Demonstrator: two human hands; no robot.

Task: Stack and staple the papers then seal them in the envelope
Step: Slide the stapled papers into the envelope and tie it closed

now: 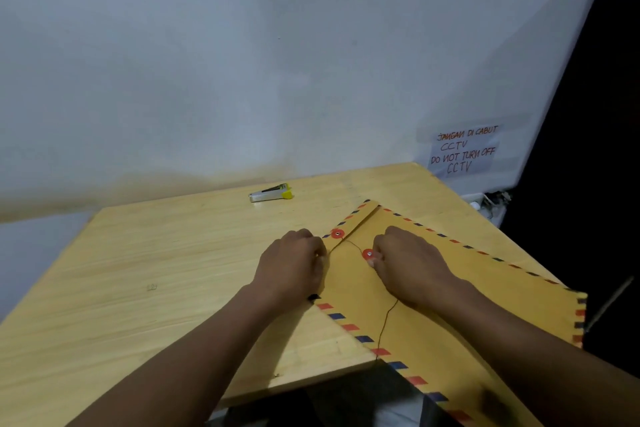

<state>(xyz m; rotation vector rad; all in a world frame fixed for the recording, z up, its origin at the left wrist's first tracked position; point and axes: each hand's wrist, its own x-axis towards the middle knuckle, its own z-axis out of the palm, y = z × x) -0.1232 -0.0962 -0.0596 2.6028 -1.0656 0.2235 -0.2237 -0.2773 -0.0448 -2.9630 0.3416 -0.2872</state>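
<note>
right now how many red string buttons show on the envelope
2: one red button on the flap beside the left hand, one red button on the envelope body at the right hand's fingertips.

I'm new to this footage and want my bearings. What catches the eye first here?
A big brown envelope with a red-and-blue striped border lies at the table's right, overhanging the near edge. Both hands, left hand and right hand, work its string closure. A stapler sits alone near the wall.

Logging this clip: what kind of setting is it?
Probably a small office or back room, though little shows. A plain wooden table stands against a bare wall, a handwritten notice about CCTV is taped to that wall, and a stapler and string-tie envelope lie on the table.
</note>
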